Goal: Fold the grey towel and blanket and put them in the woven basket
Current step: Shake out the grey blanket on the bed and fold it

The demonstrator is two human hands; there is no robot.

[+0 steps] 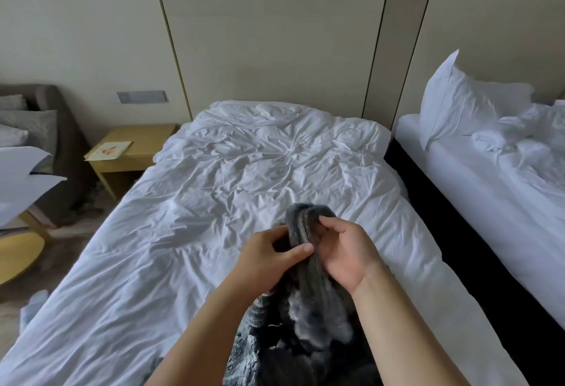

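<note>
Bunched blanket (312, 284) hangs, seemingly vertical.

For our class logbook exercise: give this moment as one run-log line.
left hand: grips grey fabric | right hand: grips grey fabric | over white bed | unfolded | basket: not in view

Both forearms bare, entering from the bottom of view and converging toward centre. Left hand (266, 255): back toward the camera, thumb stretched to the right and pressed on the grey fabric (305, 216), fingers curled behind it. Right hand (347, 252): palm turned inward, fingers bent, tips pinching the same fabric near its top. Hands just beside each other, wrists roughly level.
</note>
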